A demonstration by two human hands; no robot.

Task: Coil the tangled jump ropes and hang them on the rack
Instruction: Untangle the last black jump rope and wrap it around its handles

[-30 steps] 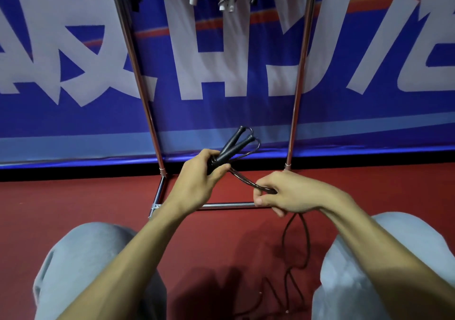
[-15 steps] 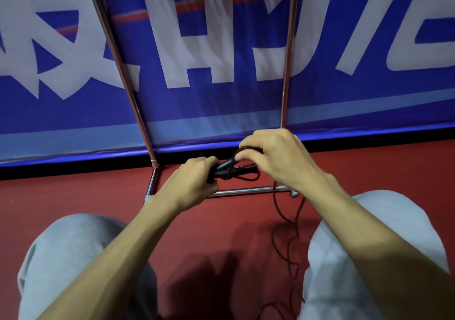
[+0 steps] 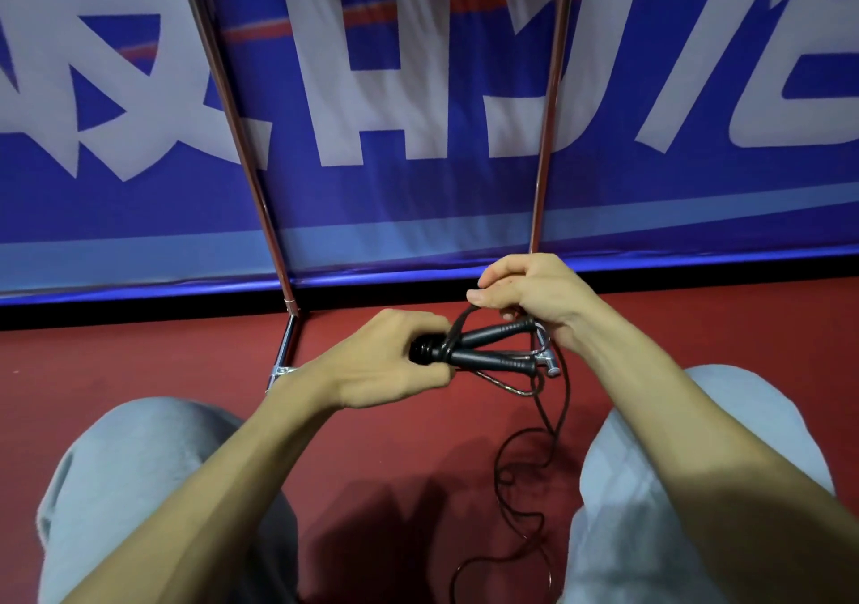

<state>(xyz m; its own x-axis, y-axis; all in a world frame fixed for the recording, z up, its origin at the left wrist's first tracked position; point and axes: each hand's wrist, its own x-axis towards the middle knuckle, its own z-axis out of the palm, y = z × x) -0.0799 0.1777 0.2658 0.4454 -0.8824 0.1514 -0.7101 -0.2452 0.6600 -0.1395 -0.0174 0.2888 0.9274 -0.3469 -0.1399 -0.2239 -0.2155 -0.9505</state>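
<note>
Both handles side by side, long axis left-right. Butts clamped in left grip, swivel ends toward right grip, the nearer to them, pinching a cord loop that crosses the handles. Slack trails to floor between knees. Versus 0.5 s ago: right grip lifted off the handle tips, loop now laid across; rack not touched

Rack top beyond upper edge
</note>
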